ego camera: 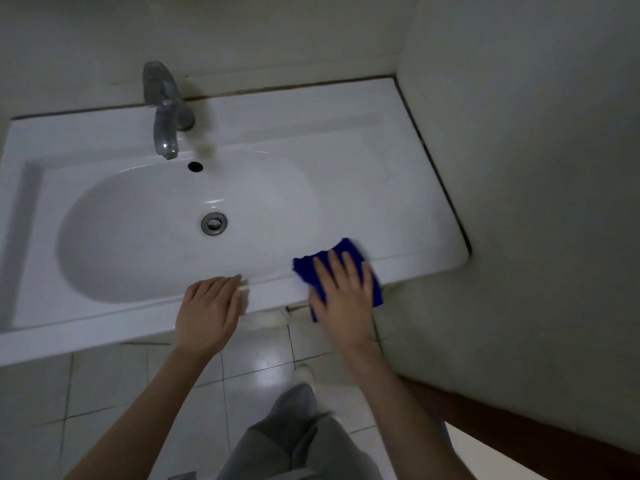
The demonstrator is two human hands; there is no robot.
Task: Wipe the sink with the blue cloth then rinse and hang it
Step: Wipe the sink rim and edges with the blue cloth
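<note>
A white sink [381,174] fills the upper half of the view, with an oval basin, a metal drain [214,223] and a chrome tap [165,109] at the back. The blue cloth [349,252] lies on the sink's front right rim. My right hand [343,292] presses flat on the cloth, fingers spread, covering most of it. My left hand [209,310] rests palm down on the front rim near the basin's edge, fingers together, holding nothing.
Walls close in behind the sink and along its right side [519,168]. Pale floor tiles [114,393] lie below the rim. My grey-trousered legs [298,441] and one foot stand in front of the sink.
</note>
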